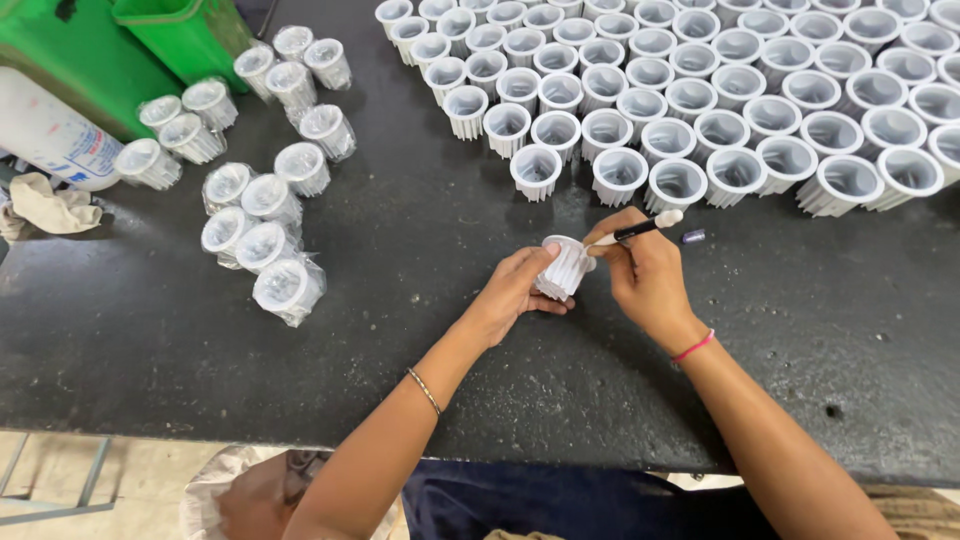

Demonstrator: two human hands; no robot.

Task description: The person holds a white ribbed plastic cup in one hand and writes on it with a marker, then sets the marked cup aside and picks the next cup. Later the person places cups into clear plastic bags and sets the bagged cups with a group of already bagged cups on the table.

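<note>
Head view: left hand (513, 290) clamped round white finned cup (563, 268), tilted on side, mouth toward right hand (645, 275), likely for access. Right hand pinching pen-like tool (640, 229), tip at cup. Beyond cup: rows of upright empty cups (700, 90). Left of cup: plastic-wrapped cups (262, 215), green bins (120, 40).

Fifteen plastic-wrapped white finned housings (268, 198) at left. Well over fifty bare white finned housings (620, 170) in rows at right, exact number cut off by the picture's edge. One more held bare housing (563, 268). One black-handled, white-tipped brush (640, 229). One small purple cap (693, 236). Two green plastic bins (60, 60). One white bottle (50, 135). One crumpled beige cloth (50, 208).
</note>
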